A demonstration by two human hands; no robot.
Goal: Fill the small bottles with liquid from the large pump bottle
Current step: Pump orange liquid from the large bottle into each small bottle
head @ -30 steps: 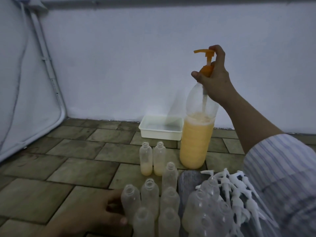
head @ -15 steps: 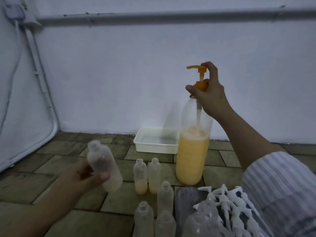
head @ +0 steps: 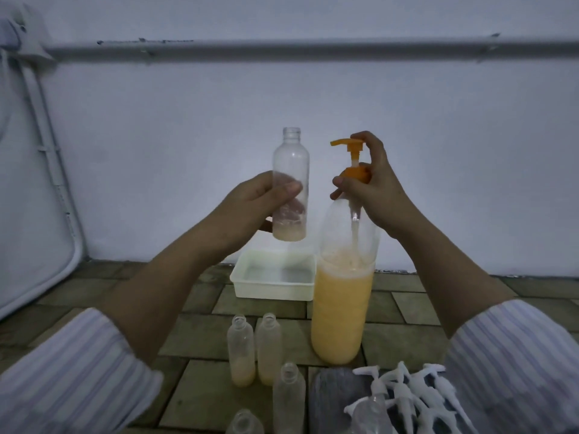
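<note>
Just left of centre in the frame, the left hand holds a small clear plastic bottle upright in the air, fingers and thumb curled round its lower half; a thin layer of pale liquid sits at its bottom and its neck is open at the top. Immediately to its right stands the large clear pump bottle of orange liquid on the tiled floor, with the right hand wrapped round its orange collar and one finger resting on top of the orange pump head. What matters for the next move is this: the pump's spout points left toward the small bottle, yet the bottle's mouth lies just beside the spout tip and slightly above it, not beneath. The bottle's long axis is vertical, so it likely needs lowering and sliding right until the mouth sits under the spout. The left hand is the nearer one to do that.
</note>
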